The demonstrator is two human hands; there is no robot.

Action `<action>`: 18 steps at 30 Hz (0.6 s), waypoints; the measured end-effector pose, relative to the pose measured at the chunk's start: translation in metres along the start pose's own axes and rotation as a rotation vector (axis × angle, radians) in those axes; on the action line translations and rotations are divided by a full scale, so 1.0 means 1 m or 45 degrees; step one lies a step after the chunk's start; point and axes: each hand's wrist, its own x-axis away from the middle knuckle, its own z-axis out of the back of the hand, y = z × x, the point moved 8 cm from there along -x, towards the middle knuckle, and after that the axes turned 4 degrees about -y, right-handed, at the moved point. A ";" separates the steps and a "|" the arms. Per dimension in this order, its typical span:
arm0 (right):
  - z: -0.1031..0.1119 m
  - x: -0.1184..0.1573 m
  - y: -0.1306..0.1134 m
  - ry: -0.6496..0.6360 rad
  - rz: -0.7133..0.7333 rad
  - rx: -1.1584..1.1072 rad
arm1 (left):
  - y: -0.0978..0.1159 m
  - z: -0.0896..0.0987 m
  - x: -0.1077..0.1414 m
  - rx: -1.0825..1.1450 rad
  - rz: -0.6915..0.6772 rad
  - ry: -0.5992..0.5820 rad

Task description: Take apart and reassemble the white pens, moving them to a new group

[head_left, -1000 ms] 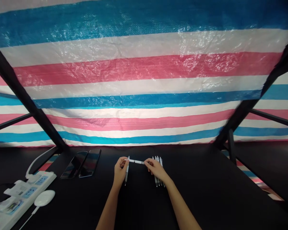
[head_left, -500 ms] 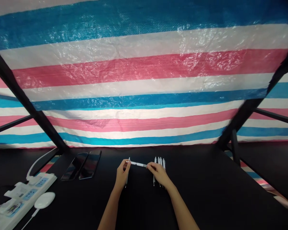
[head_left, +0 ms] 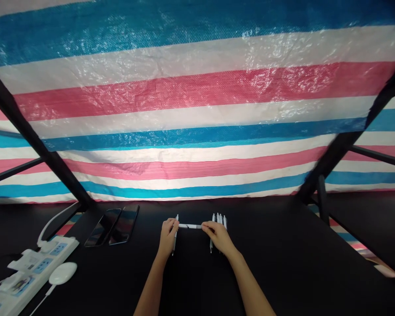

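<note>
A white pen with a grey end (head_left: 189,226) is held crosswise between my hands. My left hand (head_left: 168,232) pinches its left end, and my right hand (head_left: 216,234) pinches the grey end with thumb and fingers. Another white pen (head_left: 174,244) lies lengthwise on the black table, partly hidden by my left hand. Several white pens (head_left: 219,218) lie side by side beyond and under my right hand, which covers their middle parts.
Two dark phones (head_left: 103,228) (head_left: 124,224) lie at the left. Nearer on that side are a white power strip (head_left: 36,272) with plugs and a round white charger (head_left: 62,273). Black frame bars (head_left: 57,169) (head_left: 332,162) stand either side before a striped sheet (head_left: 191,169).
The held pen has turned slightly and now lies more level between my hands. Both hands remain in nearly the same place.
</note>
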 end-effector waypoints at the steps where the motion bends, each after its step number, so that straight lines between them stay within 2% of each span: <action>1: 0.000 0.000 -0.001 0.005 0.011 0.002 | -0.001 0.001 0.000 -0.001 0.003 0.013; 6: 0.003 0.001 0.001 0.074 0.004 -0.003 | 0.002 0.005 0.002 0.021 -0.027 0.071; 11: 0.016 0.003 0.000 0.222 0.025 0.211 | 0.009 0.001 0.003 -0.040 -0.072 0.022; 15: 0.015 0.003 0.003 0.171 -0.008 0.285 | 0.009 0.000 0.003 -0.019 -0.082 0.026; 18: 0.019 0.004 0.004 0.213 0.009 0.252 | 0.009 0.001 0.003 0.002 -0.073 0.043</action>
